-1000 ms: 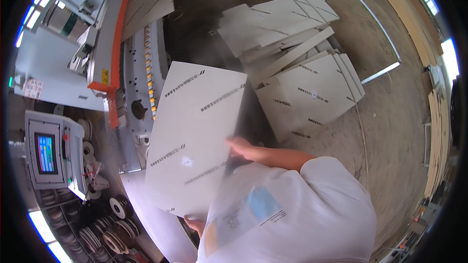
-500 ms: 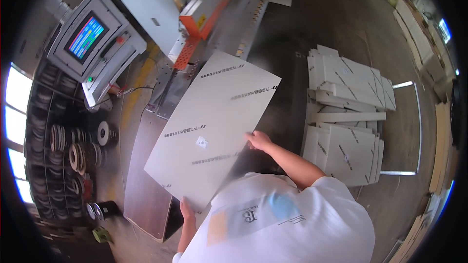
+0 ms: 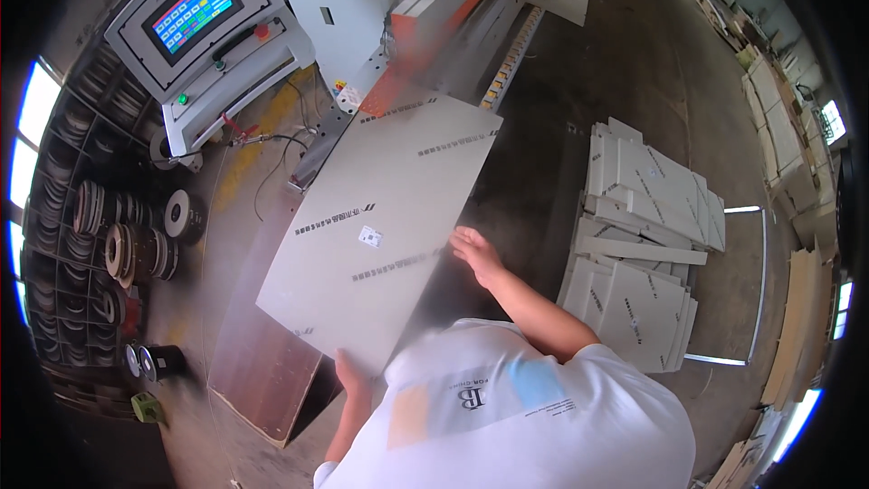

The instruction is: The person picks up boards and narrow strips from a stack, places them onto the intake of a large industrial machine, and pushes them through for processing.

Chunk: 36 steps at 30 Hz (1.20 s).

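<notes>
White panel [image 3: 389, 190] slants from over the brown table [image 3: 267, 389] toward the far orange guard [image 3: 387, 95]; left hand [image 3: 351, 380] pinches near edge, right hand [image 3: 480, 255], half-curled, touches right edge, grip unclear, probably steadying.

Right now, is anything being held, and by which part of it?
Yes, a pale board: the left hand has it by its near edge. The right hand is at its right edge, though whether that grip is closed can't be told.
</notes>
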Each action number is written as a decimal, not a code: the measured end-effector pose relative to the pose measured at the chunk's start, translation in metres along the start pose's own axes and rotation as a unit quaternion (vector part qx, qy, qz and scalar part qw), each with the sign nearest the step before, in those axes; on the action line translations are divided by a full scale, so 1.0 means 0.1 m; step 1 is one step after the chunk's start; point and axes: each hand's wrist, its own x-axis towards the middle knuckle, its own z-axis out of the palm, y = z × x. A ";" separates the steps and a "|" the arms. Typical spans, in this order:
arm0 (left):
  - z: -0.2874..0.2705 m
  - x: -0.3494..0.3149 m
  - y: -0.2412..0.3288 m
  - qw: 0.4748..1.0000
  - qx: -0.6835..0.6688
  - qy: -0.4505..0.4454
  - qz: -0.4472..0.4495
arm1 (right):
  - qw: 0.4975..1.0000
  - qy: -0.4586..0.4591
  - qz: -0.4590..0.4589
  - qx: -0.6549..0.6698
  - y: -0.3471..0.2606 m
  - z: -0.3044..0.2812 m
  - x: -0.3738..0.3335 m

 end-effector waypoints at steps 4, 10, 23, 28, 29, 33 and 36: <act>0.09 0.00 0.06 0.999 -0.045 0.014 -0.025 | 0.999 -0.021 -0.028 0.036 0.02 0.11 -0.08; 0.33 -0.06 0.25 0.995 -0.094 -0.009 -0.026 | 0.996 -0.039 -0.040 0.076 0.03 0.04 0.01; 1.26 0.20 0.37 0.994 -0.096 0.037 -0.024 | 0.990 -0.034 -0.087 0.104 -0.28 -0.38 0.70; 1.75 0.28 0.59 0.993 -0.088 0.047 -0.064 | 0.990 -0.024 -0.090 0.105 -0.52 -0.58 0.86; 1.89 0.24 0.70 0.991 -0.096 0.053 -0.070 | 0.990 -0.014 -0.083 0.110 -0.54 -0.65 0.85; 2.22 0.33 0.70 0.993 -0.062 0.048 -0.092 | 0.999 0.012 -0.050 0.010 -0.29 -1.17 0.61; 2.16 0.69 0.28 0.996 -0.067 -0.002 -0.061 | 0.995 0.100 0.011 -0.009 0.10 -1.73 0.37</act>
